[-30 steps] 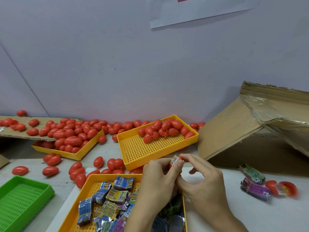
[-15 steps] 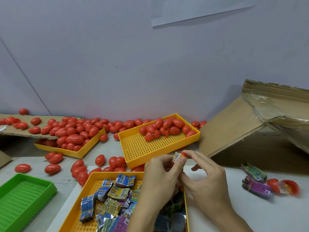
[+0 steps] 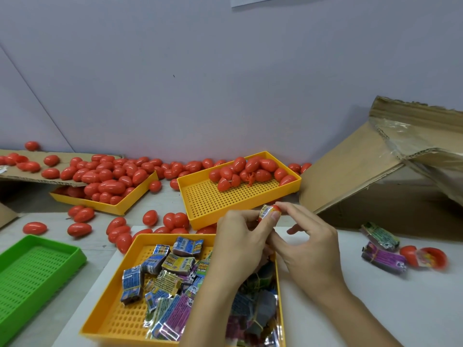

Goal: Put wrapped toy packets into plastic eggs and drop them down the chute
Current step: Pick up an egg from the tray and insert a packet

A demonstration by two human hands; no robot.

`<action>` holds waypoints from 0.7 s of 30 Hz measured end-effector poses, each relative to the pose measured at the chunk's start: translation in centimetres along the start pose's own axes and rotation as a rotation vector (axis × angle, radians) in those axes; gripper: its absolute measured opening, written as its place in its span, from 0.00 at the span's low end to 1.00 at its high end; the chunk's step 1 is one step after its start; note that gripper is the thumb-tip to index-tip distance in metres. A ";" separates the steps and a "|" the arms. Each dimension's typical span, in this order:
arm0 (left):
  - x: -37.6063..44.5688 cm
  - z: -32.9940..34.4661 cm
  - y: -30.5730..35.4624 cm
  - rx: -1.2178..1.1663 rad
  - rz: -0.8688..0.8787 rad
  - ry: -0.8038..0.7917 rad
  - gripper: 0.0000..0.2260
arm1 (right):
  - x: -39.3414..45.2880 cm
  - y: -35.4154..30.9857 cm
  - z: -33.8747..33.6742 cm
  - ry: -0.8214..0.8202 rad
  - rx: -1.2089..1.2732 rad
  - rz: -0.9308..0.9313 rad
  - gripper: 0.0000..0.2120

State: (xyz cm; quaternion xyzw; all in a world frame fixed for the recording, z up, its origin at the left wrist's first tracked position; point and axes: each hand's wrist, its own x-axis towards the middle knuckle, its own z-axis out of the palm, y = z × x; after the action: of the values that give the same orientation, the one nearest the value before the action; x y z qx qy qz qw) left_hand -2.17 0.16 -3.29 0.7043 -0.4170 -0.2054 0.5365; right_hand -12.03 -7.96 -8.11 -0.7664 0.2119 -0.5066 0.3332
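The packet [image 3: 265, 212] sits half inside a red egg [image 3: 276, 208], pinched between my left hand [image 3: 240, 242] and right hand [image 3: 310, 240] above the near yellow tray [image 3: 120, 319]. I judge it needs seating fully, then closing.

Nearest, at centre on the worktop [image 3: 350, 309]: tray of packets [image 3: 107, 319]. Directly above its far right corner: both hands, left hand [image 3: 240, 244] and right hand [image 3: 310, 244] together, a packet [image 3: 266, 212] pinched between them. Left of that tray, at the near left edge: slotted tray [image 3: 37, 269]. Farther back, centre: tray of eggs [image 3: 225, 204]. Far left: another egg tray [image 3: 120, 204], partly under a cardboard sheet [image 3: 15, 175]. Loose eggs [image 3: 150, 217] scattered between trays and along the wall [image 3: 200, 71]. Right: cardboard chute [image 3: 350, 171]. Near it, two packets [image 3: 382, 256] beside an opened egg [image 3: 432, 257].
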 end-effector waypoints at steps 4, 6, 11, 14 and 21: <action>0.0 0.0 0.0 -0.005 -0.016 -0.001 0.16 | 0.0 0.1 0.0 0.012 0.005 -0.005 0.20; 0.0 0.0 0.0 0.008 -0.004 0.001 0.13 | 0.0 0.2 0.0 0.022 0.002 -0.013 0.20; 0.1 0.2 -0.3 0.084 0.055 0.038 0.10 | 0.1 0.1 -0.1 0.005 -0.038 -0.065 0.21; 0.0 0.1 -0.5 0.086 0.064 0.023 0.07 | -0.1 0.2 0.0 -0.027 -0.058 -0.081 0.21; 0.0 -0.2 -0.5 0.017 0.021 -0.044 0.07 | -0.1 0.3 0.0 -0.052 -0.053 -0.097 0.22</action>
State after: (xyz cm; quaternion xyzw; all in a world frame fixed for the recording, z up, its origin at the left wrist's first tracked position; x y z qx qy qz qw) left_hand -1.86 0.36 -3.68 0.6995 -0.4380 -0.2116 0.5234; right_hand -12.09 -8.14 -8.39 -0.7974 0.1790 -0.4962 0.2931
